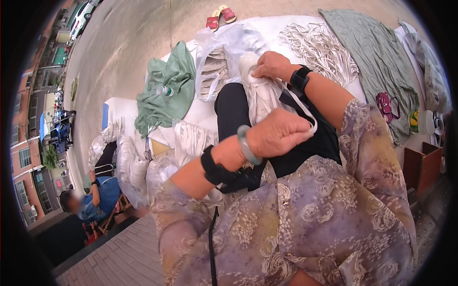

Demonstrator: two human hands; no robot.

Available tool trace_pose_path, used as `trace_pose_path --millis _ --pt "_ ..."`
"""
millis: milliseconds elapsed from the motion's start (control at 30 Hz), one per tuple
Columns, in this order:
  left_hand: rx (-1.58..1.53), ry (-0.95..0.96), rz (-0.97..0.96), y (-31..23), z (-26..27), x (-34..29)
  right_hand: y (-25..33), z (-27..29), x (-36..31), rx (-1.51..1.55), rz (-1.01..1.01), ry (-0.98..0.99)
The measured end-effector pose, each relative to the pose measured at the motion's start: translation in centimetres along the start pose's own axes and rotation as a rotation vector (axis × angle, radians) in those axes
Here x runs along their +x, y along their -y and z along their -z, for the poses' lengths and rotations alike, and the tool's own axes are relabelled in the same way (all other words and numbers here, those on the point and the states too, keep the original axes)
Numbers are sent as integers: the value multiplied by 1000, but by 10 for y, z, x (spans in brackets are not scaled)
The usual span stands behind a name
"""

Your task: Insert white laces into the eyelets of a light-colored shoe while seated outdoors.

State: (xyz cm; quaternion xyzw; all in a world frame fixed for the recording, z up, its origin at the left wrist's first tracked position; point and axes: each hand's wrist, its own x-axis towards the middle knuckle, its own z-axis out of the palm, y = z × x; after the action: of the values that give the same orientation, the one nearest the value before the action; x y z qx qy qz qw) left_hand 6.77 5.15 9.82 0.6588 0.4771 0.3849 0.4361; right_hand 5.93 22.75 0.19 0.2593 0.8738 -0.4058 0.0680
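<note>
Across my lap lies a white shoe upper [263, 97], its far end raised past my knees. My left hand [281, 132], with a pale bangle at the wrist, is closed in a pinch on a flat white shoelace [305, 107]. The lace loops up from those fingers toward the upper. Farther off, my right hand [274, 66] grips the upper's far end near its eyelets, thumb and fingers pressed together. What lies under those fingertips is partly hidden.
A heap of white laces [322, 50] lies far right on the white-covered table [274, 25]. A plastic bag of stacked uppers [213, 71] and a green cloth [171, 81] are at left. Another person [98, 198] sits lower left. A maroon pouch [384, 105] rests on grey-green cloth.
</note>
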Motion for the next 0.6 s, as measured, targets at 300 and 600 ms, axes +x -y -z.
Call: trace_pose_path --millis 300,600 --pt "80 -44 -32 -22 7 -1 -16 5 -22 209 165 -19" --pt "47 -107 -284 -39 -7 7 -14 -6 -114 94 662 -125"
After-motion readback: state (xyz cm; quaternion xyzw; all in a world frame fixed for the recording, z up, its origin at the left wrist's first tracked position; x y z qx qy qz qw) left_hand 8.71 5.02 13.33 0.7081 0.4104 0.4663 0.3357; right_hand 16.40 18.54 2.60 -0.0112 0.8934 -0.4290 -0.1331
